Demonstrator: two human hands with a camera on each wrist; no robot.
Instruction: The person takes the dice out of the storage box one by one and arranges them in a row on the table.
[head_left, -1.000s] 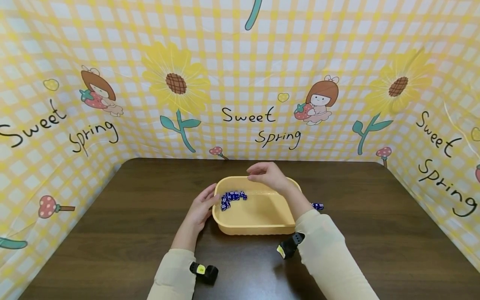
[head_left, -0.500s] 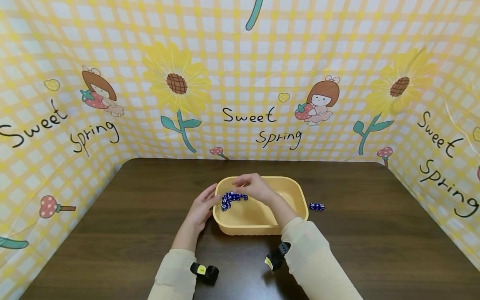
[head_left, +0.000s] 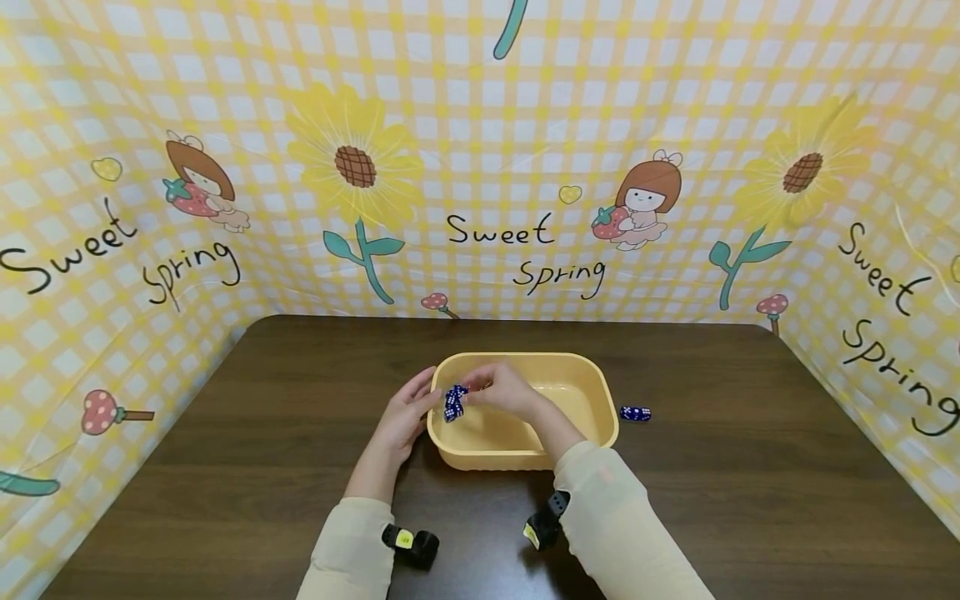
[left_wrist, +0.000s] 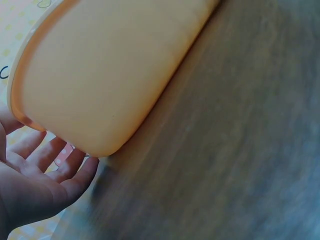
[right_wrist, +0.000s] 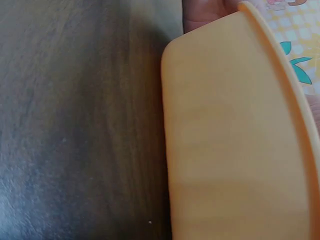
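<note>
A yellow plastic basin (head_left: 525,460) stands on the table. My left hand (head_left: 402,417) holds its left end, thumb at the rim and fingers along the outside; the left wrist view shows these fingers (left_wrist: 70,170) against the outer wall. Inside, at the left end, lies a cluster of blue dice (head_left: 453,404) with white dots. My right hand (head_left: 504,390) reaches into the basin from the right, thumb and fingertips right at the dice and covering some of them. I cannot tell whether a die is pinched there. In the right wrist view the basin's wall hides most of this hand.
A short row of blue dice (head_left: 636,413) lies on the table just right of the basin. The dark wooden table (head_left: 225,467) ends at a yellow checked cloth (head_left: 480,283) hanging behind and at both sides. Small black cameras (head_left: 411,546) are strapped to both wrists.
My right hand has moved from over the basin's back rim left and down to the dice inside, uncovering the row outside on the right. My left hand has stayed at the left end.
</note>
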